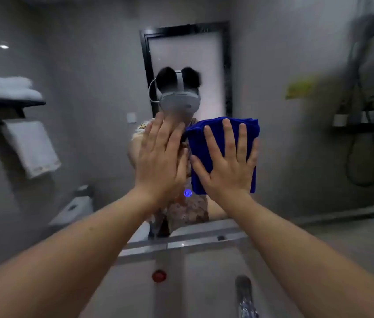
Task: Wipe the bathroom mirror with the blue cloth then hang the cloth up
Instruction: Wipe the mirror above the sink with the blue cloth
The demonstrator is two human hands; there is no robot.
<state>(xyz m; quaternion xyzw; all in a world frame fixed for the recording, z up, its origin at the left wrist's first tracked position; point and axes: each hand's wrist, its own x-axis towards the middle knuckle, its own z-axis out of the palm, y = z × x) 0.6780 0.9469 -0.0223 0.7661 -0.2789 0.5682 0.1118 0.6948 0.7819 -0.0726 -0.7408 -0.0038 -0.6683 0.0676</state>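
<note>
My right hand pressed the folded blue cloth flat against the bathroom mirror, fingers spread; my left hand lay flat on the glass just beside it.

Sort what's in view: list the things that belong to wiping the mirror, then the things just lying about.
Belongs to the job:
blue cloth, folded, flat on the glass
mirror
right hand, pressing the cloth
left hand, fingers straight, raised beside it

Just lying about:
white towels reflected on a shelf
hanging towel
faucet
red button
</note>
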